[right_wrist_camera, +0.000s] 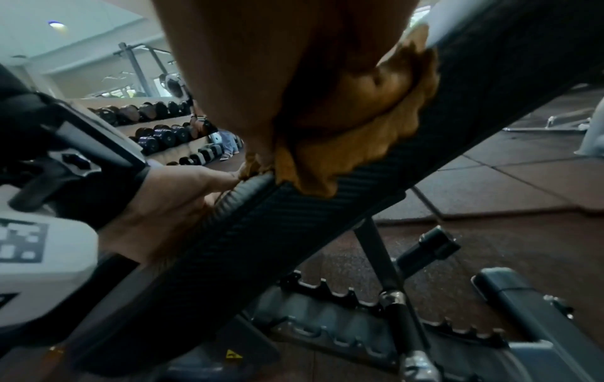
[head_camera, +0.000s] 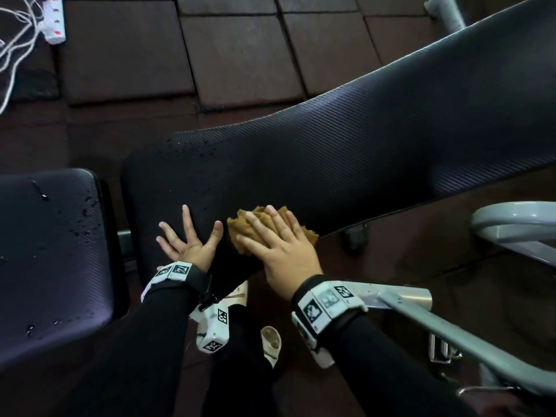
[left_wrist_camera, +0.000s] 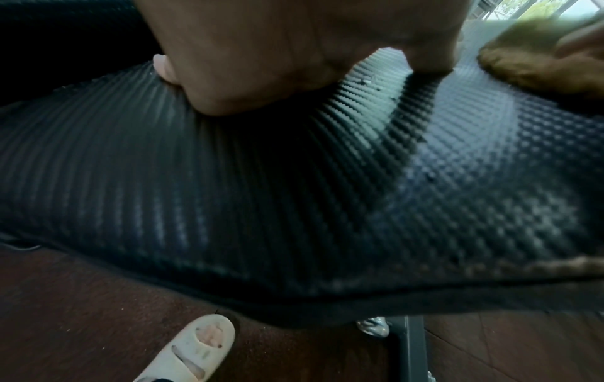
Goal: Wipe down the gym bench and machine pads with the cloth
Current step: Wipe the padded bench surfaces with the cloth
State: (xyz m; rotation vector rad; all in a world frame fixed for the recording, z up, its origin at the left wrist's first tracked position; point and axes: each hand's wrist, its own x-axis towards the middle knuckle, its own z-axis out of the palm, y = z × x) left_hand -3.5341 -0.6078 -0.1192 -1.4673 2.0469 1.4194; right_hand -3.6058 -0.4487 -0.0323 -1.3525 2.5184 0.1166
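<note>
A long black textured bench back pad (head_camera: 346, 139) runs from the lower middle up to the right, inclined; water drops dot its lower end. My right hand (head_camera: 270, 236) lies flat, fingers straight, pressing a crumpled brown cloth (head_camera: 261, 218) onto the pad's near edge. In the right wrist view the cloth (right_wrist_camera: 359, 134) spills over the pad's side (right_wrist_camera: 294, 219). My left hand (head_camera: 186, 236) rests open with spread fingers on the pad just left of the cloth; the left wrist view shows its palm (left_wrist_camera: 261, 64) on the pad (left_wrist_camera: 261, 193) with the cloth (left_wrist_camera: 529, 67) at the right.
A separate black seat pad (head_camera: 51, 251) with water drops lies at the left. Grey frame tubes (head_camera: 451, 332) and a curved grey support (head_camera: 511, 224) stand at the right. A white power strip (head_camera: 54, 19) with cables lies on the tiled floor. A dumbbell rack (right_wrist_camera: 163, 126) stands far off.
</note>
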